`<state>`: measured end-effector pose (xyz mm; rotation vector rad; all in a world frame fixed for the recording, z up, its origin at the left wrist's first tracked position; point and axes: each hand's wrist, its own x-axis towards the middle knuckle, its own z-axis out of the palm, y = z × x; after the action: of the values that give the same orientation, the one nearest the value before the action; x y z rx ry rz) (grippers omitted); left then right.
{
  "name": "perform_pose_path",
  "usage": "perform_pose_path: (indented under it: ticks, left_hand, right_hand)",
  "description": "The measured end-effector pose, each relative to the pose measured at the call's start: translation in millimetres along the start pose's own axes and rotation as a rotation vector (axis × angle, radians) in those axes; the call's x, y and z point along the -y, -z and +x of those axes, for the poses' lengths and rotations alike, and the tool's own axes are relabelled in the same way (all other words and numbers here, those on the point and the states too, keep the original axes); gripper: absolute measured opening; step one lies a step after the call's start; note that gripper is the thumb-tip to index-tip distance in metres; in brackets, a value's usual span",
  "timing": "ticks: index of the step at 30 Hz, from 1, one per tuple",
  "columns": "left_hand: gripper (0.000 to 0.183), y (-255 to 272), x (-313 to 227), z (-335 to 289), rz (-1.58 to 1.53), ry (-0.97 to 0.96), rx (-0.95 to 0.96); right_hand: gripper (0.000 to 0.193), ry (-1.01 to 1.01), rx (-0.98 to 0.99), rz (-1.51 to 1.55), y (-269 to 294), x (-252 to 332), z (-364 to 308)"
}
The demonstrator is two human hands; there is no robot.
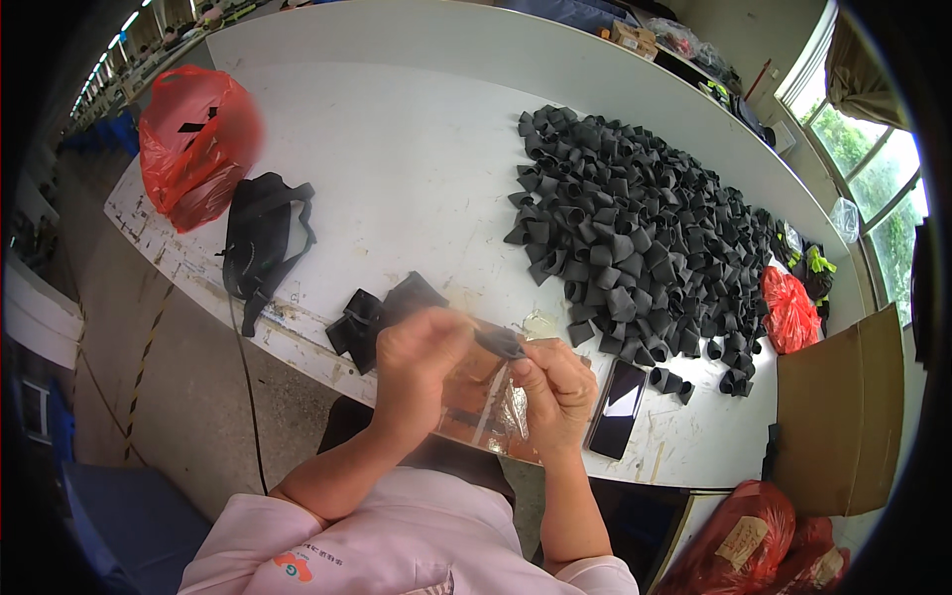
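Note:
My right hand [557, 392] pinches a small dark grey fabric piece [499, 343] between thumb and fingers, above the table's front edge. Close to the piece's left end is my left hand [424, 359], its fingers smeared by motion, so their grip is unclear. Under both hands lies a brown, shiny board [466, 397] with clear film or tape on it. Beside my left hand, several dark fabric pieces [357, 327] lie loosely. A large heap of dark grey fabric loops [635, 238] covers the right half of the white table [397, 149].
A phone [617, 409] lies right of my right hand. A black waist bag [263, 238] and a red plastic bag [193, 149] sit at the left. Another red bag [790, 309] and a cardboard sheet [843, 412] stand at the right. Red sacks [739, 540] sit below.

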<state>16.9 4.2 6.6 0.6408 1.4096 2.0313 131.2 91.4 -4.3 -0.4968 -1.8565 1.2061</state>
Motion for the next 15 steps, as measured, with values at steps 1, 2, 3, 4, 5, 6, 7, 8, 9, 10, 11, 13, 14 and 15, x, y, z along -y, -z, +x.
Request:
perform_pose_path:
  ticks: [1, 2, 3, 4, 5, 6, 7, 8, 9, 10, 11, 13, 14, 15]
  left_hand:
    - [0.008, -1.7, -0.6, -0.7, -0.001, 0.005, 0.001]
    - [0.008, -1.4, 0.3, -0.4, 0.000, 0.005, 0.002]
    - [0.008, 2.2, 1.8, 0.7, -0.030, 0.021, -0.021]
    - [0.008, 4.5, 2.9, 1.7, -0.062, 0.038, -0.043]
    - [0.008, 5.3, 3.0, 2.5, -0.062, 0.040, -0.044]
    - [0.008, 5.0, 2.2, 1.0, -0.114, 0.061, -0.055]
    - [0.008, 4.7, 1.2, -0.3, -0.166, 0.082, -0.065]
    - [0.008, 4.3, 0.3, 0.3, -0.164, 0.082, -0.069]
    - [0.008, 4.2, -0.8, 1.1, -0.141, 0.089, -0.075]
    - [0.007, 4.0, -2.1, 1.8, -0.120, 0.097, -0.077]
    - [0.007, 4.6, -3.3, 2.0, -0.118, 0.097, -0.079]
    - [0.007, 6.6, -4.6, 0.4, -0.080, 0.095, -0.065]
    - [0.007, 8.6, -4.2, 0.5, -0.079, 0.095, -0.068]
    - [0.008, 10.2, -2.8, 0.3, 0.024, 0.024, -0.020]
  right_hand:
    - [0.010, 0.000, -0.001, 0.002, 1.8, -4.0, -3.8]
    - [0.014, -0.015, 0.004, -0.018, 4.4, -7.5, -7.9]
    - [0.018, -0.031, 0.013, -0.038, 3.0, -6.0, -6.9]
    - [0.018, -0.032, 0.015, -0.038, 1.8, -0.1, -5.2]
    - [0.021, -0.002, -0.004, -0.091, 1.5, 10.7, -2.8]
    - [0.025, 0.025, -0.022, -0.140, 1.6, 21.0, 0.1]
    - [0.025, 0.021, -0.019, -0.137, 2.8, 25.0, 3.4]
    - [0.027, 0.110, 0.068, -0.288, 4.9, 26.4, 9.0]
    - [0.029, 0.201, 0.156, -0.438, 6.1, 26.1, 14.4]
    - [0.029, 0.200, 0.157, -0.436, 6.7, 25.4, 19.6]
    - [0.022, 0.266, 0.152, -0.457, 6.7, 24.4, 24.8]
    - [0.014, 0.330, 0.149, -0.476, 7.0, 21.8, 26.0]
    - [0.012, 0.299, 0.148, -0.454, 6.4, 17.7, 23.9]
    - [0.009, 0.267, 0.146, -0.435, 6.2, 13.3, 20.3]
